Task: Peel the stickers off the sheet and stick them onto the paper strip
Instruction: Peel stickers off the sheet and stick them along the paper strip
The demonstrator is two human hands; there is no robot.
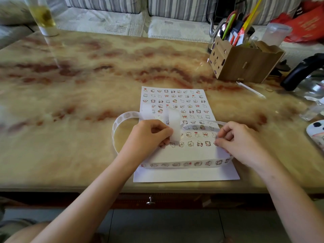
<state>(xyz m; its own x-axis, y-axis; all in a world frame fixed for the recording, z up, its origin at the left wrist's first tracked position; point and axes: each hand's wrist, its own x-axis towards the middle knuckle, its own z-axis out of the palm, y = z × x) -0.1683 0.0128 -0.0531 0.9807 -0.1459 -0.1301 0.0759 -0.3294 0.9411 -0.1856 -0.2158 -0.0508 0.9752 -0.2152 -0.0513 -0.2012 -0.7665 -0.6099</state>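
Table (87, 85): marbled stone.
Sticker sheet (184, 174): tiny cartoon rows.
Paper strip (184, 163): looped, partly stickered.
My left hand (147, 137): pinches that strip.
My right hand (243, 142): curled, grip unclear.

Both bare forearms stretched up from the lower edge, the left slanting from 7 o'clock toward 1 o'clock and the right from 5 o'clock toward 11 o'clock. The left hand (149, 135) lay knuckles-up with its fingers curled, pinching the paper strip (174, 127) at its 3 o'clock side. The right hand (240, 142) sat at 3 o'clock of the left, apart from it. Its fingers were curled and the tips drawn together at its 9 o'clock side. What they pinched could not be told.
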